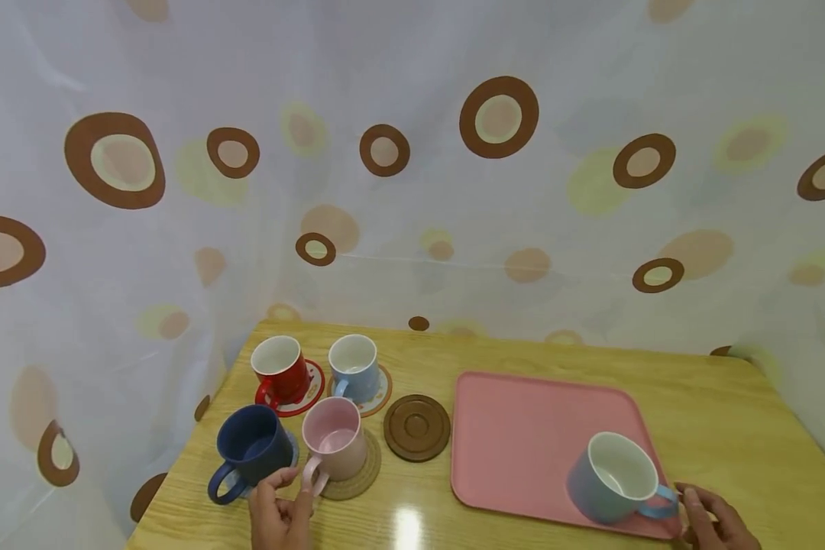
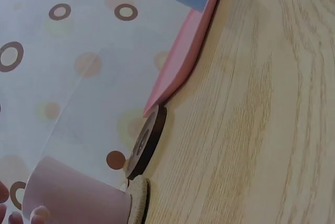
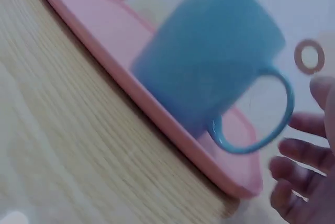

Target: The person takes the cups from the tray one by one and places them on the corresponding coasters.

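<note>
A pink mug stands on a woven tan coaster, its handle toward the front. My left hand is right at that handle, fingers loosely bent. In the left wrist view, fingertips overlap the side of the mug. A blue-green mug sits at the front right corner of a pink tray, handle pointing right. Beside that handle is my right hand, its fingers spread and relaxed; in the right wrist view a gap shows between the fingers and the handle.
A navy mug stands left of the pink one. Behind them are a red mug and a light blue mug on round coasters. A brown wooden coaster lies between the mugs and the tray. A dotted curtain surrounds the table.
</note>
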Demonstrator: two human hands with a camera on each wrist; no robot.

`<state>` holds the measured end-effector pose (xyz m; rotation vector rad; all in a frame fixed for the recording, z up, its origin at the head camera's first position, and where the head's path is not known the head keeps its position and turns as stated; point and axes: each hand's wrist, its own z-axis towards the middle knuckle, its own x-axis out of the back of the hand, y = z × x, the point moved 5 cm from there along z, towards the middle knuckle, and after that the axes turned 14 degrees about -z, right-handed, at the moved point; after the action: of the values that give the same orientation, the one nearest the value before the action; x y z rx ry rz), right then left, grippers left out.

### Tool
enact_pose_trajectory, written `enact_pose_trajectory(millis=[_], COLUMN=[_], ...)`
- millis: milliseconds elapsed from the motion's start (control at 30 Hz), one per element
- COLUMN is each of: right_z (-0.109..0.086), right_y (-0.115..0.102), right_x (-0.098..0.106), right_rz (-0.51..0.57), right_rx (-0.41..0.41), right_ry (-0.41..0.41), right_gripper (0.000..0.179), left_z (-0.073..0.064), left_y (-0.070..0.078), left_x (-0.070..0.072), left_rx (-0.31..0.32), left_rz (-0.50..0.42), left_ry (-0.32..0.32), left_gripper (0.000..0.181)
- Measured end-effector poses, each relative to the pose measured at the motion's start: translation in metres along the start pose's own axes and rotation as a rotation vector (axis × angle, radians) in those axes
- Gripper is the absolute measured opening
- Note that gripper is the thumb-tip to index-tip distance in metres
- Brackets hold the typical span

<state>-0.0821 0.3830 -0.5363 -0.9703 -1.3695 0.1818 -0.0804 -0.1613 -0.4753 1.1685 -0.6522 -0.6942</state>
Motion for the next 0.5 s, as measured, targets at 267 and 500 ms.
enact_pose_trajectory(millis=[267,500], right_z=[-0.033,-0.059], right_y=[-0.041,-0.079], right_x=[-0.019,-0.039], right_rz=[-0.141,-0.142], right_rx=[0.112,-0.042], right_ry=[0.085,0.137], right_gripper=[0.047,0.054], left_z=[-0.008,-0.016], left_y=[0.025,0.029], left_x=[-0.009,-0.022], left_rx=[-0.237,-0.265], left_rz=[-0.291,-0.382], left_ry=[0.0,-0.118], left_gripper=[0.014,0.018])
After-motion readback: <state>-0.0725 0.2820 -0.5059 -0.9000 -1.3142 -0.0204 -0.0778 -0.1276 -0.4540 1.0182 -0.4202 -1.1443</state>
